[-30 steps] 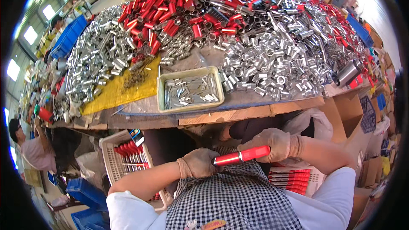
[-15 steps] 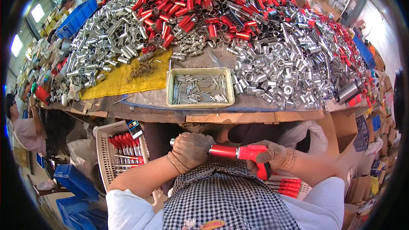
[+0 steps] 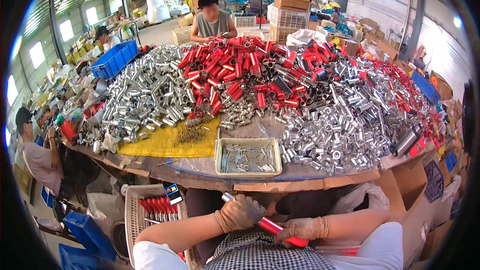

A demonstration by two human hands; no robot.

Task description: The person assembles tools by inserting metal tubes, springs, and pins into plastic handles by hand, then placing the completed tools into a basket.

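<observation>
In front of my lap I hold a tubular tool [image 3: 270, 226] with a glossy red barrel, a silver end and a red grip. My gloved left hand [image 3: 241, 213] is wrapped round its silver end, whose tip pokes out on the left. My gloved right hand [image 3: 300, 229] closes round the red grip and hides much of it. Ahead, by the table's near edge, a cream tray [image 3: 248, 174] contains many thin metal pins. Behind it lie heaps of red tubes [image 3: 235, 65], silver tubes [image 3: 145, 90] and short silver collars [image 3: 330, 137].
A white plastic crate [image 3: 131, 210] with red-handled tools stands left of my lap. Blue bins [image 3: 90, 235] are further left. An open cardboard box [image 3: 407, 185] is at the right. One person [image 3: 212, 22] sits across the table; another person [image 3: 40, 155] is at the left.
My view has tilted up, showing more of the room and the person opposite. The tool now slopes down to the right, and my right hand covers more of its grip.
</observation>
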